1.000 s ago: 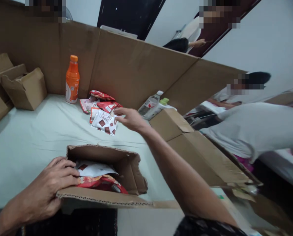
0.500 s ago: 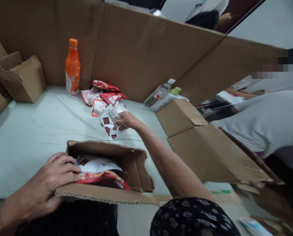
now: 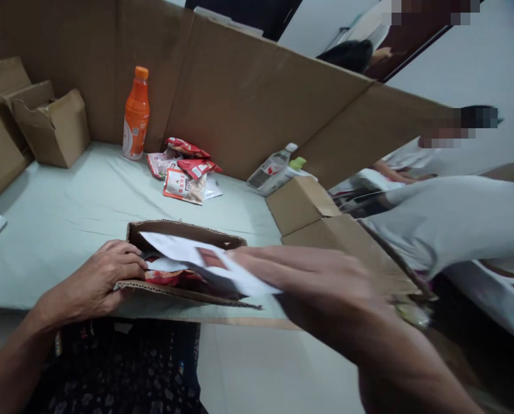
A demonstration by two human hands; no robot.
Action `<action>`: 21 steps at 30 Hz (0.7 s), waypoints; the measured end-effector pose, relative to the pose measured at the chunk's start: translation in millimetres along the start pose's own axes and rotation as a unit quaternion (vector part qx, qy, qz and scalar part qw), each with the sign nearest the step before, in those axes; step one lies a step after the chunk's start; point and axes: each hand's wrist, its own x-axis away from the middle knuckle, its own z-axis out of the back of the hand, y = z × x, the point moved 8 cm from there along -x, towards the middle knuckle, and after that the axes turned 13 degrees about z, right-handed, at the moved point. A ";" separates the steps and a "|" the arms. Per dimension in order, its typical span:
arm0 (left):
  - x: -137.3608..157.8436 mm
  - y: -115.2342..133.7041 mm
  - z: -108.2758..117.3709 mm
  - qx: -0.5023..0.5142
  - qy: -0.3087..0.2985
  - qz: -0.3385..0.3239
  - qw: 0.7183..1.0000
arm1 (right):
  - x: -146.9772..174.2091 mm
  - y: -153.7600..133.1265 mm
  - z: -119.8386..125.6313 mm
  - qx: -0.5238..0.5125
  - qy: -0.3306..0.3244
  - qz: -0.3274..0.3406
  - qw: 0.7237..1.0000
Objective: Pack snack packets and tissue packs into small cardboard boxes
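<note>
My left hand [image 3: 95, 273] is closed on the left end of an open cardboard box [image 3: 188, 230], its fingers over the rim and the thumb beneath. Inside the box lie a red snack packet [image 3: 166, 278] and a white packet, partly covered. My right hand [image 3: 300, 267], blurred by motion, grips a white snack packet [image 3: 175, 246] with brown squares, tilted across the box opening. Beyond the box, a small pile holds red packets [image 3: 190, 148] and a white-and-orange packet [image 3: 183, 185] on the pale green cloth [image 3: 93, 201].
An orange bottle [image 3: 136, 115] stands against the tall cardboard wall [image 3: 248, 86]. Small cardboard boxes [image 3: 58, 126] stand at the far left. At right, a clear bottle [image 3: 272, 167] leans beside a green-capped one, near another cardboard box [image 3: 300, 201]. A person in grey [image 3: 459, 218] bends at the right.
My right hand has brought the white packet from beside the pile back toward me, over the box. The box opening looks narrower and my left hand still holds its left end.
</note>
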 end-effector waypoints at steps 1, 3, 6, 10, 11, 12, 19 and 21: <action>0.2 -0.3 -0.3 0.001 0.001 0.003 1.000 | -10.0 -3.3 -15.4 0.000 -0.066 0.009 0.998; 1.1 -0.2 -0.8 0.004 0.004 0.003 1.000 | -26.1 4.1 -50.0 0.007 -0.199 -0.005 0.980; 2.0 1.0 -1.1 -0.001 0.008 -0.006 1.000 | -39.6 28.7 -99.9 0.008 -0.351 -0.044 0.935; 0.6 1.1 -0.1 -0.013 0.020 -0.015 1.000 | -42.8 49.0 -144.7 0.011 -0.468 -0.062 0.882; 0.6 1.6 0.5 -0.014 0.026 -0.020 0.999 | -42.5 50.4 -147.7 0.008 -0.472 -0.060 0.880; 1.2 2.4 1.5 -0.014 0.034 -0.026 0.999 | -42.4 49.9 -146.5 0.003 -0.461 -0.052 0.886; 28.2 -2.3 24.7 -0.020 0.199 0.006 0.980 | -9.6 42.5 -32.8 -0.023 -0.057 -0.036 0.997; 38.6 -10.3 27.5 -0.018 0.233 0.035 0.972 | 13.2 45.5 -7.0 -0.005 0.018 -0.068 0.998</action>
